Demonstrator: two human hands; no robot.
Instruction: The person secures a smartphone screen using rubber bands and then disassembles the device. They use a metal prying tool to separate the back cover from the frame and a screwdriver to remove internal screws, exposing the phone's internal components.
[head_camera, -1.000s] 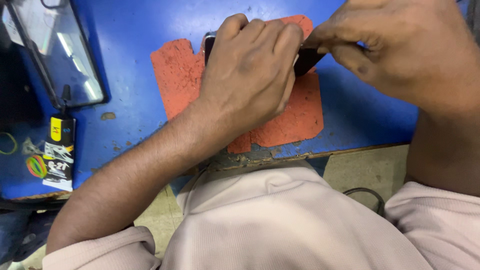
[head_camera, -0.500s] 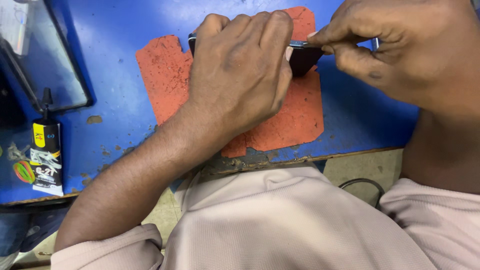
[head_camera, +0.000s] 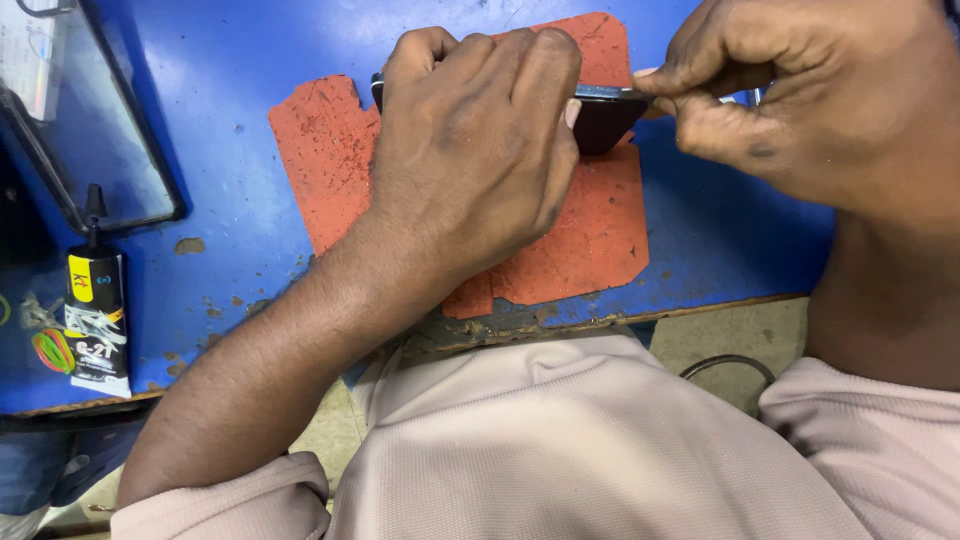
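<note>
Dark phone (head_camera: 600, 118) under clamped left hand (head_camera: 470, 160) — right hand (head_camera: 800, 100) pinching its edge

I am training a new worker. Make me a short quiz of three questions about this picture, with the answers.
1. True or false: the left hand lies over the dark flat device on the red mat.
2. Which stands at the left edge of the blue table? A) a glue tube B) a cup C) a hammer
3. Fill in: the right hand pinches a thin tool at the device's ____ edge.

Key: 1 true; 2 A, the glue tube; 3 right.
</note>
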